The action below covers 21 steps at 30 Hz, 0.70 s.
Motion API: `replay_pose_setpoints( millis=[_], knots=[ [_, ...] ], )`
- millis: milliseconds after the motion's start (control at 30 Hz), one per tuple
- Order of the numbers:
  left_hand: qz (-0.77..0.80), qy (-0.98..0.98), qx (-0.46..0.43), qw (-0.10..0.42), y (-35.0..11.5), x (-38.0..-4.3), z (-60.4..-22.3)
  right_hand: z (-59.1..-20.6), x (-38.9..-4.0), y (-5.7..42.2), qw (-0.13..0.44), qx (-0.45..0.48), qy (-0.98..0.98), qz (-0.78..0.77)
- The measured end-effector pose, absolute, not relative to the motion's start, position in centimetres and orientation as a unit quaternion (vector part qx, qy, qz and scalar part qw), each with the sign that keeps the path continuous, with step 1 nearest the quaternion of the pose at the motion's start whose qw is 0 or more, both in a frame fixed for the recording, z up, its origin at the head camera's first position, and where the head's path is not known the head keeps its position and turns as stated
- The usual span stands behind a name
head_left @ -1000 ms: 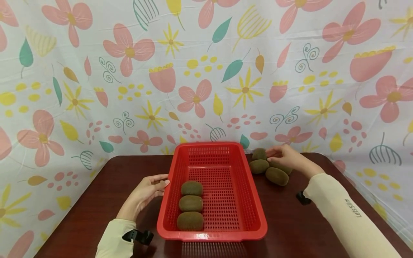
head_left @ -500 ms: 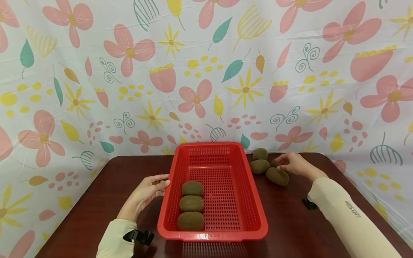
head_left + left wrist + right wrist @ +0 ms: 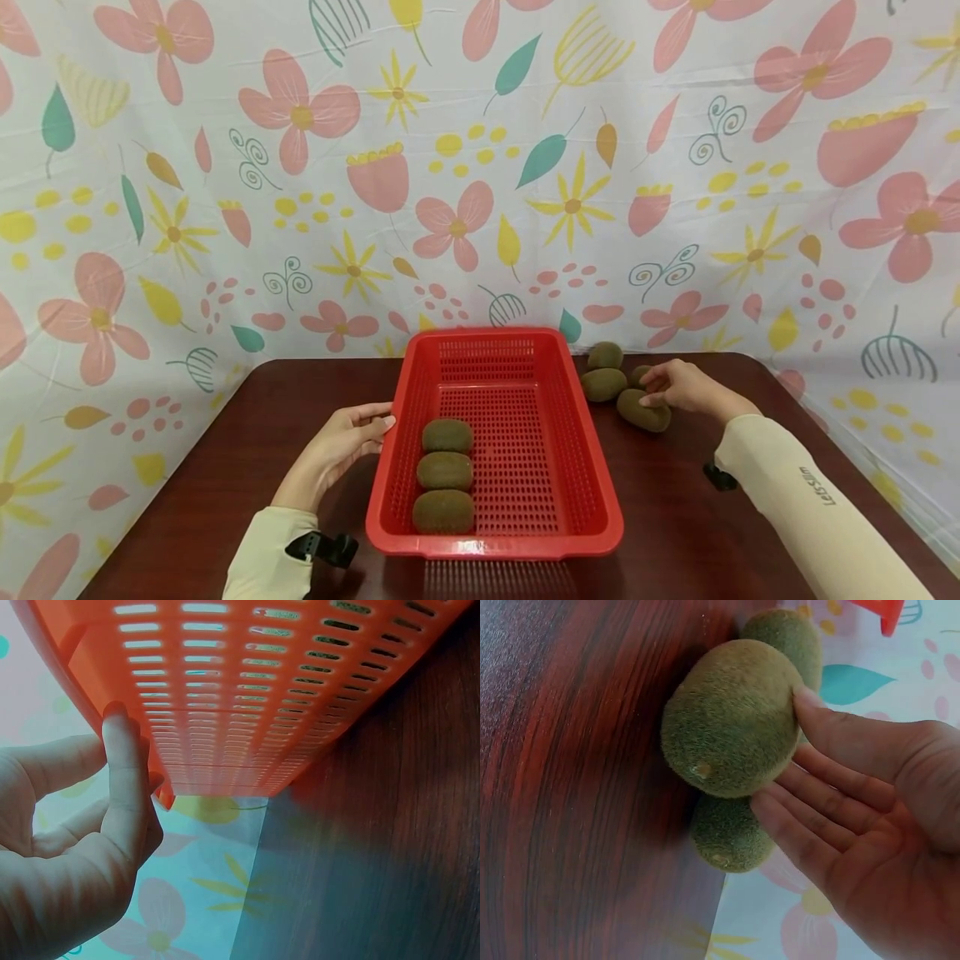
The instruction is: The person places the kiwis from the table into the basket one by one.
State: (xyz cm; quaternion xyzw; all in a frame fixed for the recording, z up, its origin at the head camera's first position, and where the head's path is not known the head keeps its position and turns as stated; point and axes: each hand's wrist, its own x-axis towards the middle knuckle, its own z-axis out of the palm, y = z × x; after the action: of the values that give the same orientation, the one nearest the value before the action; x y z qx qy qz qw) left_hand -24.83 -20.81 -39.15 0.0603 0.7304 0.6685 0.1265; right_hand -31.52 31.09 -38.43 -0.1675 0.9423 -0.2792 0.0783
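Note:
My left hand (image 3: 337, 450) holds the left rim of a red slotted basket (image 3: 495, 546), thumb against the outer wall under the lip (image 3: 105, 645). Three brown kiwis lie in a column along the basket's left side, the nearest kiwi (image 3: 443, 512) close to the front wall. To the right of the basket, my right hand (image 3: 686, 390) has its thumb and fingers at the sides of the front kiwi (image 3: 639, 412) of a small group. In the right wrist view that kiwi (image 3: 731, 720) fills the middle, thumb tip touching its edge and a fingertip (image 3: 769, 814) at its lower side.
Around the held kiwi lie a left kiwi (image 3: 604, 385), a back kiwi (image 3: 604, 356) and one partly hidden kiwi (image 3: 639, 375) behind the fingers. All rest on a dark wooden table (image 3: 300, 392). A floral cloth (image 3: 480, 167) hangs right behind the table's back edge.
My right hand has moved from the back of the kiwi group, rightward and then nearer, down onto the front kiwi. My left hand and the basket stay in place.

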Motion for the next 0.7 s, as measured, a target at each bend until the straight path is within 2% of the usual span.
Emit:
replay_pose_setpoints(
  millis=[433, 700],
  knots=[
    [0.668, 0.731, 0.058, 0.127, -20.75, -24.87, -38.99, -38.48, -31.38, 30.49, 0.137, -0.185, 0.938, -0.26],
    [0.667, 0.732, 0.055, 0.128, -20.75, -24.78, -39.06, -38.4, -31.55, 30.41, 0.126, -0.205, 0.937, -0.251]
  ],
)
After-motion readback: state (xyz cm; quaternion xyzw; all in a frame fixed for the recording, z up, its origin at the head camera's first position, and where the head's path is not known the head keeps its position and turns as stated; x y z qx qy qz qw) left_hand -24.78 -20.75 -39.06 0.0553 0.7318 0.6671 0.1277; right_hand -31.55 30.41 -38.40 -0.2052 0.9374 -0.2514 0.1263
